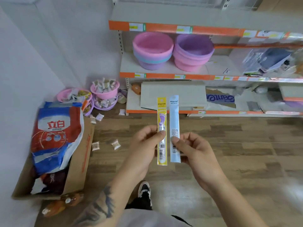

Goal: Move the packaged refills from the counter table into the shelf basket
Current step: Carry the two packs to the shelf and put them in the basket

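I see the left hand pinching a yellow packet upright, the right hand pinching a pale blue packet just beside it, over wooden floor, shelf with pink basins beyond.

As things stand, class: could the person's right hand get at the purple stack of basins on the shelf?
Probably not yet. The right hand already pinches the blue packet, so its grip is taken. The purple basins sit open at the shelf front with nothing before them, but well beyond the hand.
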Demonstrator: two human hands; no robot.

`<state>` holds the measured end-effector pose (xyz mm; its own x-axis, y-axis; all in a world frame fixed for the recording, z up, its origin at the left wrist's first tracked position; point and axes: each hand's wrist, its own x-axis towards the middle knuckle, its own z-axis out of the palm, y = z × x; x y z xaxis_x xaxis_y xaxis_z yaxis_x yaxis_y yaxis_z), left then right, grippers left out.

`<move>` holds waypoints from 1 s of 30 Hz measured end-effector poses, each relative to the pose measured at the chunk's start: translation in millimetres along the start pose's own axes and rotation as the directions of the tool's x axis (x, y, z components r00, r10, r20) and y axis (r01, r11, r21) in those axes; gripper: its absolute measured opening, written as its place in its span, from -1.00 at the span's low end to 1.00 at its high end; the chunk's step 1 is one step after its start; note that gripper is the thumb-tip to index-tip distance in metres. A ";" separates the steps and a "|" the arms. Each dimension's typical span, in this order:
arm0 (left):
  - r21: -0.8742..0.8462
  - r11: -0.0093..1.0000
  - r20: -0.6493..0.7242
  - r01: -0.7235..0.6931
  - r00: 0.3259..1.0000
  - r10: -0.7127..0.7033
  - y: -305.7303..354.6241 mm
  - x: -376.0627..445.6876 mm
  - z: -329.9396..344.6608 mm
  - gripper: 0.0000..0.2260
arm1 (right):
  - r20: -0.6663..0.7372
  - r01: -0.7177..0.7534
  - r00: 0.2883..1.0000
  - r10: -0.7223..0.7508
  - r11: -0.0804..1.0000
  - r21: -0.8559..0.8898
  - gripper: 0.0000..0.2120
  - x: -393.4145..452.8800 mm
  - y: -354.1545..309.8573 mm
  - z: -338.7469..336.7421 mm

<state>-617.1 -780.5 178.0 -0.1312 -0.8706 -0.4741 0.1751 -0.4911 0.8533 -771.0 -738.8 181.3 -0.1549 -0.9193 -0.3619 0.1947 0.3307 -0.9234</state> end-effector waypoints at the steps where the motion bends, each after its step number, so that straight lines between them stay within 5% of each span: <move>1: 0.007 1.000 -0.003 0.003 1.000 -0.003 8.1 14.5 0.7 -0.93 | -0.009 0.005 1.000 -0.005 1.000 0.010 -0.87 12.5 -6.6 2.5; 16: 0.090 0.985 -0.001 -0.150 0.989 0.151 126.0 197.2 38.3 -0.85 | -0.025 0.096 0.995 -0.094 0.993 0.073 -0.79 208.0 -96.7 3.7; 24: 0.053 0.938 -0.121 -0.342 0.930 0.346 239.2 313.8 92.2 -0.95 | 0.113 0.249 0.961 -0.251 0.968 0.036 -0.81 350.5 -216.4 3.4; 30: -0.053 0.872 0.006 -0.486 0.874 0.487 342.7 379.8 151.0 -0.86 | 0.200 0.364 0.892 -0.404 0.907 0.211 -0.90 428.1 -325.5 0.7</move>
<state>-754.3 -1275.1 323.1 -0.0355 -0.9994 0.0025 0.2682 -0.0071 0.9633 -900.1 -1240.1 327.1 -0.0232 -0.9968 0.0759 0.3250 -0.0793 -0.9424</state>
